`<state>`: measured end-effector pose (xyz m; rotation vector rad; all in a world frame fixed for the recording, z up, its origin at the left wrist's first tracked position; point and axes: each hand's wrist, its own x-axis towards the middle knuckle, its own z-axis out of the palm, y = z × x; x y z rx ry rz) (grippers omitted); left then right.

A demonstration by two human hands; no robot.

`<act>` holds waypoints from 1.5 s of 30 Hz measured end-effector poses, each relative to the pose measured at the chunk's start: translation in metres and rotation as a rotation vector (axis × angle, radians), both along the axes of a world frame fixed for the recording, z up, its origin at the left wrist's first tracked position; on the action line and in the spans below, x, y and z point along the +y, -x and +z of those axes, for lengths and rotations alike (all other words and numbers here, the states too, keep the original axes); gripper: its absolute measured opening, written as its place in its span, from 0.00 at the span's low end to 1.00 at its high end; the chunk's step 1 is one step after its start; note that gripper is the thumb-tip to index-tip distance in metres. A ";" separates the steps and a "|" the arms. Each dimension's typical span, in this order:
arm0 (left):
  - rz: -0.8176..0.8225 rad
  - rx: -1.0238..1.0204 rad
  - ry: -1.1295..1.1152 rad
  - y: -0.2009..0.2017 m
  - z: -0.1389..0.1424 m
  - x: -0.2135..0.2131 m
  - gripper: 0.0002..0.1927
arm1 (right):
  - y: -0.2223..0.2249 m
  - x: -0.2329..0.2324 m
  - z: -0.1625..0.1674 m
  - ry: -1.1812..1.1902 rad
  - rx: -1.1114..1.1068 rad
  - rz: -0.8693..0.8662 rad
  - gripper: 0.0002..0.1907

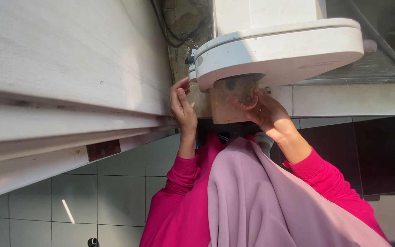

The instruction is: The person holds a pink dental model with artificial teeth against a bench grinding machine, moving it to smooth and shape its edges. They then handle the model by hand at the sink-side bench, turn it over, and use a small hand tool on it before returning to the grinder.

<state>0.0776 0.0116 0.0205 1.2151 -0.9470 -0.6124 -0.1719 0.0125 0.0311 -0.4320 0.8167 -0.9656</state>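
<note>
Pink scarf (261,196), hands under white toilet (280,50)

Both hands, left hand (182,106) and right hand (265,112), under a white toilet bowl (280,50), beside a white door (69,68).

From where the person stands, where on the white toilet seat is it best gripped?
Probably at the rounded front rim of the toilet seat, coming from below and in front: the rim overhangs the bowl there, and the left hand and right hand are already beneath it.
</note>
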 end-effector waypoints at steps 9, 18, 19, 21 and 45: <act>-0.535 0.381 -0.033 -0.019 -0.012 -0.075 0.17 | 0.000 0.026 -0.013 0.025 -0.052 -0.078 0.14; -0.554 0.065 -0.034 -0.008 0.016 -0.079 0.20 | -0.006 0.034 -0.003 0.077 0.051 -0.095 0.19; -0.494 -0.015 0.024 -0.005 0.023 -0.082 0.19 | -0.006 0.035 -0.001 0.091 0.041 -0.091 0.19; -0.405 -0.138 0.124 0.000 0.031 -0.086 0.19 | -0.006 0.035 0.002 0.111 0.021 -0.086 0.19; -0.407 0.617 -0.152 0.058 -0.002 -0.040 0.23 | 0.054 0.043 0.019 0.100 0.075 -0.009 0.18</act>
